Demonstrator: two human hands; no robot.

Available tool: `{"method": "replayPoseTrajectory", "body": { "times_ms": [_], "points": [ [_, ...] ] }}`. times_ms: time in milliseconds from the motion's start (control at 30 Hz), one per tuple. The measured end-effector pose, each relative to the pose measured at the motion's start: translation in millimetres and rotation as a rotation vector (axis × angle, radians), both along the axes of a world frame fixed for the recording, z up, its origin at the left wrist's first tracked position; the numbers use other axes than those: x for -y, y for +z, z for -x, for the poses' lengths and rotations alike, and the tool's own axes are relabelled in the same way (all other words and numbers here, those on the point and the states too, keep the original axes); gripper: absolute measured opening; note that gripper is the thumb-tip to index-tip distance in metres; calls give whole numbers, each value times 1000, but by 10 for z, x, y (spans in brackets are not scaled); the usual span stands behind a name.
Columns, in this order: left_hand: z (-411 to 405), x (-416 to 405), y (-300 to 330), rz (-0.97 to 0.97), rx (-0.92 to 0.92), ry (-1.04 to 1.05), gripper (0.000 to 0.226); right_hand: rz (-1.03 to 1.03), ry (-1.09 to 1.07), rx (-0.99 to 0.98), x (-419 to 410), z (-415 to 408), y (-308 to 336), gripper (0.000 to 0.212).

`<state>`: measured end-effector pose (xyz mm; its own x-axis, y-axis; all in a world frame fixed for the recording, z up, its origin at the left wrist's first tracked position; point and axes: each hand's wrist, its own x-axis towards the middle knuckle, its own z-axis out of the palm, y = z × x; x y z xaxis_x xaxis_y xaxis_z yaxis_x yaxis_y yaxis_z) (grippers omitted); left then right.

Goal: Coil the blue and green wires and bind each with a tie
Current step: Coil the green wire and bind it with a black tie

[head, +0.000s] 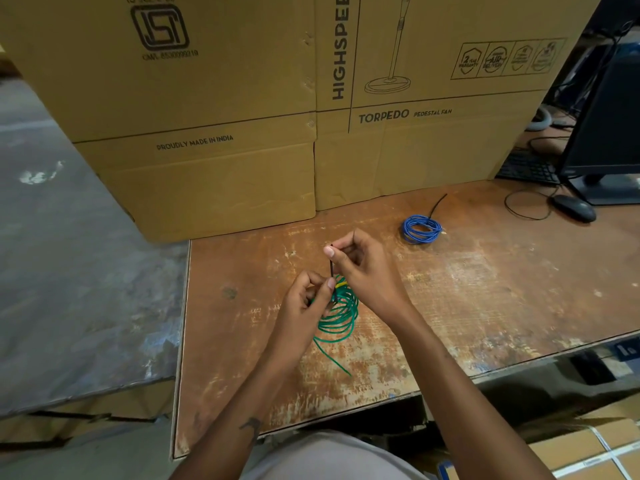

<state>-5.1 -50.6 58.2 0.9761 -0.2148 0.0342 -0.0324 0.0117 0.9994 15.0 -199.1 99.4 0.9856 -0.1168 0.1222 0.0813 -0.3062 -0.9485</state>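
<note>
A green wire coil (341,318) hangs above the worn wooden table (485,289), its loose end trailing toward me. My left hand (306,303) pinches the coil at its top, where a thin black tie (331,263) wraps it. My right hand (363,268) pinches the upper end of that tie, holding it upright. A blue wire coil (421,229) lies flat on the table to the back right, bound with a black tie whose tail (439,204) sticks out behind it.
Large cardboard fan boxes (277,98) stand along the table's back and left. A monitor (609,133), keyboard (528,168) and mouse (573,207) sit at the far right. Grey floor (69,271) lies to the left; more boxes (588,452) lie below the front right edge.
</note>
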Motion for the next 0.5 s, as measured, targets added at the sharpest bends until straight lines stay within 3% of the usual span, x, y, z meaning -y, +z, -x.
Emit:
{"method": "replayPoseTrajectory", "body": {
  "times_ms": [100, 300, 500],
  "points": [
    [7, 22, 42, -17, 41, 16, 31, -7, -36, 0, -22, -28, -20, 13],
    [102, 69, 70, -106, 100, 18, 21, -55, -108, -52, -9, -140, 11, 15],
    [108, 17, 86, -52, 59, 38, 18, -143, 143, -165, 116, -84, 47, 25]
  ]
}}
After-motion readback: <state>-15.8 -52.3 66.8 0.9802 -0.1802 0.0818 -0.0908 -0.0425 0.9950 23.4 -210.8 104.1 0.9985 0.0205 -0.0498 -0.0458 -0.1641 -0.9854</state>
